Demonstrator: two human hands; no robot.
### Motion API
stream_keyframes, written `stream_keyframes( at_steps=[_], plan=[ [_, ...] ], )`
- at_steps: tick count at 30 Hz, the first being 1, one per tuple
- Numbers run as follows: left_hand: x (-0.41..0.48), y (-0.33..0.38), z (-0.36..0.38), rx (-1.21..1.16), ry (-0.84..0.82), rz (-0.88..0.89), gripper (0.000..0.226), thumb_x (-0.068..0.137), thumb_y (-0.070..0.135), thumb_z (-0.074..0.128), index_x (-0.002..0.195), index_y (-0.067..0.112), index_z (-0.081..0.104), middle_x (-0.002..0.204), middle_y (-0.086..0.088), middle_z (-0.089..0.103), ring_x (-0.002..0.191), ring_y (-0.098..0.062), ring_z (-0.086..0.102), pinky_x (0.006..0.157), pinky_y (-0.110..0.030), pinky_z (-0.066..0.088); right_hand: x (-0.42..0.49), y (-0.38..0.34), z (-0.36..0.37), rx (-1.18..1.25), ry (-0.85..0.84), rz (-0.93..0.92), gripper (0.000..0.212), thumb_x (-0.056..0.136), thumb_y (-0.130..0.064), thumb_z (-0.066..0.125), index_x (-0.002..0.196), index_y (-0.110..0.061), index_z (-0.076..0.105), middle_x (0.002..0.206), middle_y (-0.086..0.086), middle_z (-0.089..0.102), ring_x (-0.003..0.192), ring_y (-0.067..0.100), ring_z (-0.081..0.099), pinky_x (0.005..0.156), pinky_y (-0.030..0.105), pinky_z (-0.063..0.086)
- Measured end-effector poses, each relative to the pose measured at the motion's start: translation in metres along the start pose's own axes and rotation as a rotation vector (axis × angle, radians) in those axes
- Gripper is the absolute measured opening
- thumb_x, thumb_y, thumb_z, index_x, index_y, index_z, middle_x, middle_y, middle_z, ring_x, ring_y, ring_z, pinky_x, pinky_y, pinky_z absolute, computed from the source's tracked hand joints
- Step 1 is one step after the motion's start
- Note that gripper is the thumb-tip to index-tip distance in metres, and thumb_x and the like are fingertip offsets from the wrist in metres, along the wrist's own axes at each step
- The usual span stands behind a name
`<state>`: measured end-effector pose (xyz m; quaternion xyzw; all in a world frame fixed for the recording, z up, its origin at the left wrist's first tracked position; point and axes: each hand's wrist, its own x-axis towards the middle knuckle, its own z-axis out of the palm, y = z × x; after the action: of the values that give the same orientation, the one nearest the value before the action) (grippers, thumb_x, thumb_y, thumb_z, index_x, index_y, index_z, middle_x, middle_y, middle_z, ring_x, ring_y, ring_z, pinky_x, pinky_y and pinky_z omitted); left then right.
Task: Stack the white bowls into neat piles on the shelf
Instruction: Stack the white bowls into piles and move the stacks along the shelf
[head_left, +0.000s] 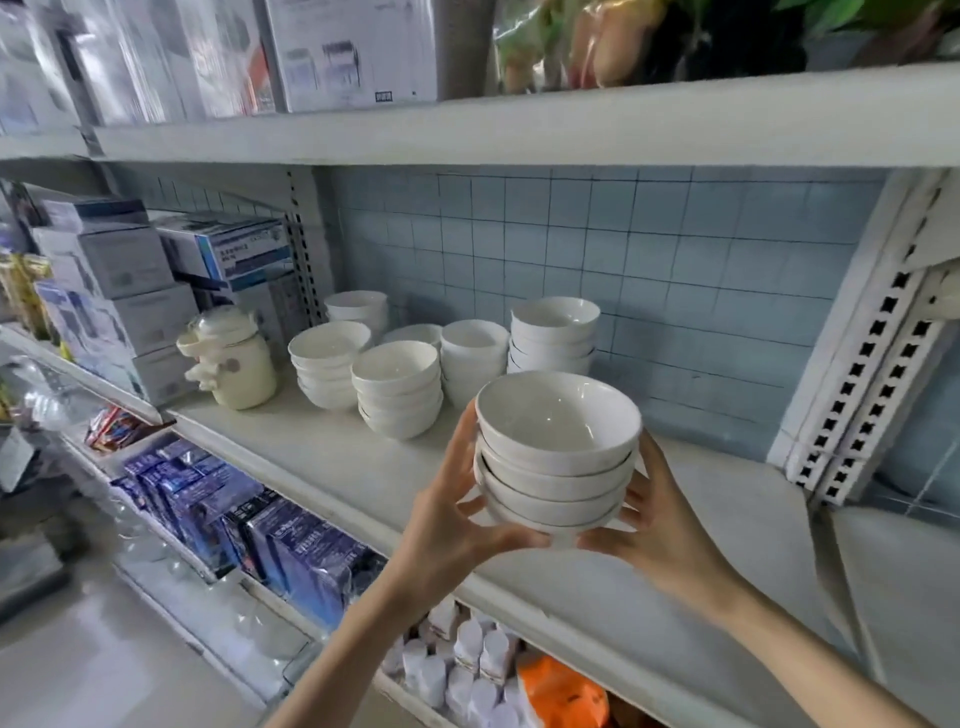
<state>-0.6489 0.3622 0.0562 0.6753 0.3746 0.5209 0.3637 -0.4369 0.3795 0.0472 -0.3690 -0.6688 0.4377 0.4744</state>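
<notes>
My left hand (457, 499) and right hand (660, 525) grip a stack of 4 white bowls (558, 452) between them, 1 hand on each side. My left fingers curl up the stack's left wall with the thumb under its base. My right fingers wrap the lower right side, with the thumb reaching in under the bottom bowl. The bowls are nested and upright, the top one showing its bare inside. I hold the stack over the front part of the white shelf (363, 467); whether its base touches the board I cannot tell.

Behind it on the same shelf stand more white bowls in piles: a front pile (397, 389) to the left of my stack, a left pile (327, 364), a back pile (358, 309), a middle pile (472, 358) and a right rear pile (553, 332), closest to my stack but apart from it. Left of the piles stands a cream lidded jar (234, 364), then stacked cardboard boxes (130, 291). Pale blue wall tiles (675, 291) lie behind. On the shelf below sit purple-blue boxes (291, 530), small white bottles (457, 660) and an orange bag (561, 691).
</notes>
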Motion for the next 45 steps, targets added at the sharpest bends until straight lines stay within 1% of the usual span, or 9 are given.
stream_keyframes(
  at_steps=[6, 11, 16, 19, 22, 28, 34, 42, 45],
  plan=[
    [0.037, -0.036, -0.032, -0.043, -0.031, -0.037, 0.114, 0.054, 0.025, 0.089, 0.135, 0.057, 0.015, 0.142, 0.012, 0.045, 0.126, -0.001, 0.048, 0.093, -0.014, 0.044, 0.047, 0.015, 0.02, 0.0, 0.005, 0.032, 0.118, 0.04, -0.046, 0.092, 0.133, -0.06, 0.021, 0.131, -0.018, 0.053, 0.121, 0.005, 0.053, 0.094, 0.028, 0.05],
    [0.061, -0.069, -0.063, -0.066, -0.103, -0.067, 0.117, 0.055, 0.023, 0.088, 0.138, 0.052, 0.011, 0.144, 0.012, 0.043, 0.126, 0.0, 0.047, 0.093, -0.014, 0.043, 0.075, 0.029, 0.041, -0.015, 0.025, 0.086, 0.12, 0.053, -0.022, 0.09, 0.144, -0.042, 0.013, 0.132, -0.012, 0.054, 0.12, 0.007, 0.053, 0.093, 0.023, 0.048],
    [0.083, -0.105, -0.093, -0.095, -0.208, -0.082, 0.121, 0.055, 0.025, 0.088, 0.142, 0.046, 0.008, 0.149, 0.01, 0.037, 0.131, -0.004, 0.043, 0.101, -0.023, 0.044, 0.096, 0.043, 0.068, -0.027, 0.101, 0.146, 0.117, 0.053, -0.013, 0.088, 0.138, -0.05, 0.017, 0.131, -0.016, 0.054, 0.117, 0.001, 0.054, 0.086, 0.015, 0.047],
    [0.095, -0.124, -0.11, -0.131, -0.293, -0.096, 0.121, 0.059, 0.012, 0.089, 0.142, 0.043, 0.006, 0.148, 0.015, 0.035, 0.131, -0.001, 0.041, 0.1, -0.02, 0.042, 0.106, 0.05, 0.083, -0.063, 0.106, 0.18, 0.121, 0.052, -0.022, 0.091, 0.141, -0.047, 0.013, 0.132, -0.024, 0.051, 0.12, 0.001, 0.052, 0.088, 0.018, 0.048],
    [0.107, -0.141, -0.121, -0.155, -0.37, -0.098, 0.121, 0.062, 0.004, 0.086, 0.142, 0.045, 0.005, 0.143, 0.028, 0.038, 0.13, 0.001, 0.042, 0.1, -0.018, 0.04, 0.115, 0.056, 0.095, -0.096, 0.144, 0.213, 0.12, 0.055, -0.006, 0.087, 0.142, -0.043, 0.014, 0.131, -0.025, 0.05, 0.12, 0.005, 0.053, 0.085, 0.022, 0.05],
    [0.116, -0.163, -0.123, -0.169, -0.404, -0.089, 0.119, 0.061, 0.01, 0.087, 0.145, 0.04, 0.01, 0.148, 0.018, 0.035, 0.136, -0.008, 0.037, 0.11, -0.032, 0.036, 0.121, 0.071, 0.103, -0.175, 0.233, 0.272, 0.114, 0.053, 0.001, 0.088, 0.132, -0.051, 0.025, 0.125, -0.024, 0.054, 0.115, 0.006, 0.056, 0.081, 0.025, 0.052],
    [0.122, -0.17, -0.115, -0.167, -0.373, -0.105, 0.114, 0.062, 0.016, 0.088, 0.149, 0.026, 0.015, 0.149, 0.012, 0.036, 0.136, -0.009, 0.036, 0.111, -0.043, 0.035, 0.13, 0.072, 0.096, -0.186, 0.231, 0.305, 0.112, 0.057, 0.01, 0.083, 0.138, -0.038, 0.021, 0.134, -0.011, 0.05, 0.118, 0.007, 0.054, 0.084, 0.026, 0.052],
    [0.116, -0.165, -0.097, -0.233, -0.2, -0.15, 0.096, 0.07, 0.025, 0.08, 0.145, 0.039, 0.022, 0.143, 0.024, 0.04, 0.133, -0.002, 0.039, 0.106, -0.039, 0.042, 0.145, 0.068, 0.086, -0.199, 0.171, 0.324, 0.114, 0.062, -0.001, 0.083, 0.142, -0.037, 0.01, 0.142, -0.012, 0.039, 0.119, -0.003, 0.051, 0.087, 0.019, 0.048],
    [0.11, -0.161, -0.093, -0.283, -0.162, -0.166, 0.089, 0.075, 0.023, 0.079, 0.146, 0.03, 0.026, 0.145, 0.02, 0.039, 0.134, 0.002, 0.036, 0.107, -0.035, 0.041, 0.145, 0.059, 0.082, -0.163, 0.122, 0.343, 0.117, 0.057, -0.027, 0.089, 0.14, -0.043, 0.009, 0.143, -0.016, 0.034, 0.121, -0.007, 0.047, 0.085, 0.018, 0.049]
  ],
)
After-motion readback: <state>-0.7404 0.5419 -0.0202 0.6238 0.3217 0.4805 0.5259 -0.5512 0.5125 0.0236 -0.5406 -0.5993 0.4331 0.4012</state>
